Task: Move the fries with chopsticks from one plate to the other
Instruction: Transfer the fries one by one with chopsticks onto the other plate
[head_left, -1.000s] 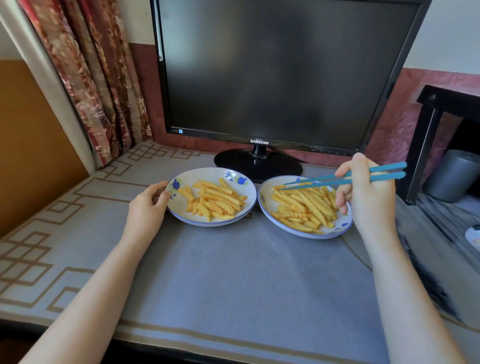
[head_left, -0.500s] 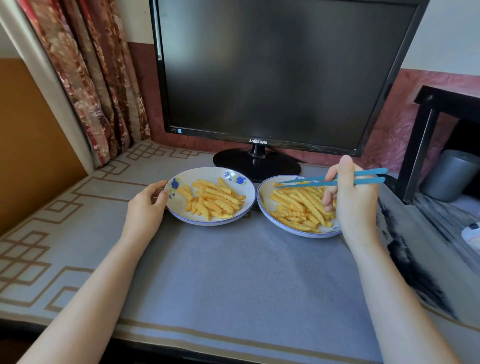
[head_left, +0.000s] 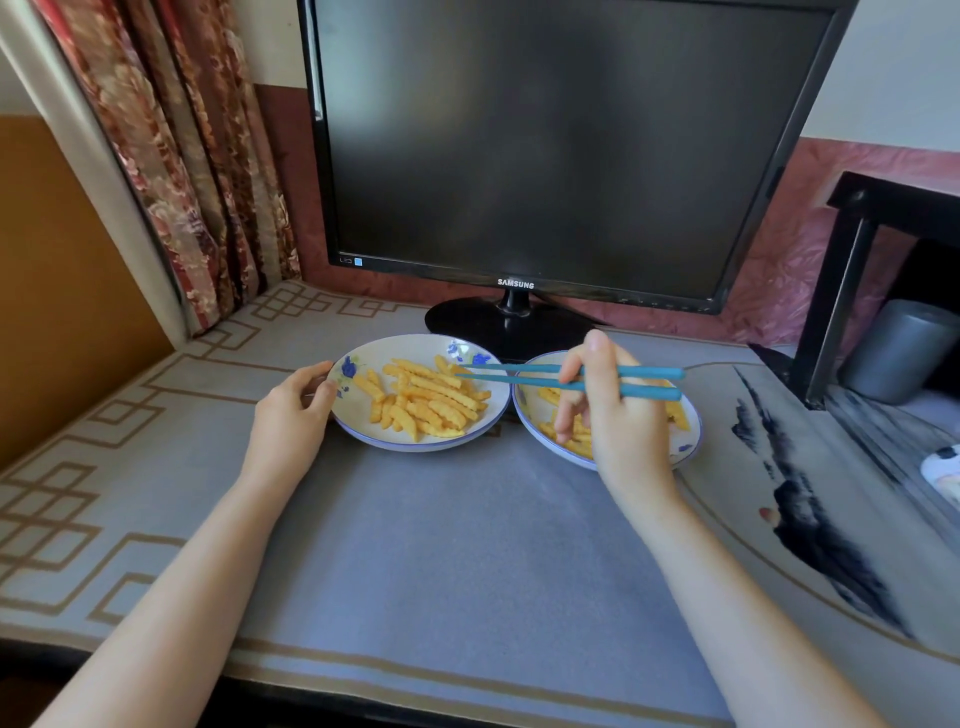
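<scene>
Nearest the viewer, a grey mat with a tan key-pattern border covers the table (head_left: 467, 545), and both bare forearms reach forward across it. The left grip (head_left: 291, 421) holds the near-left rim of the left plate (head_left: 358, 410), thumb and curled fingers touching its edge. The right grip (head_left: 613, 415) is clenched round a pair of teal chopsticks (head_left: 649, 391), thumb raised, and hangs above the right plate (head_left: 527, 415), hiding much of it.

The two white, blue-flowered plates sit side by side with rims almost touching. The left fries (head_left: 426, 400) fill the middle and right of their plate. The right fries (head_left: 576, 441) show only in patches around the hand. The chopsticks point left, nearly level and slightly apart, crossing the gap between the plates. Their tips reach the fries at the far-right side of the left plate; I cannot tell whether they pinch one.

Behind the plates stands a dark monitor (head_left: 545, 156) on a round black base (head_left: 509, 327). A floral curtain (head_left: 197, 182) hangs at far left, and a grey canister (head_left: 898, 348) stands under a black frame (head_left: 841, 291) at far right.
</scene>
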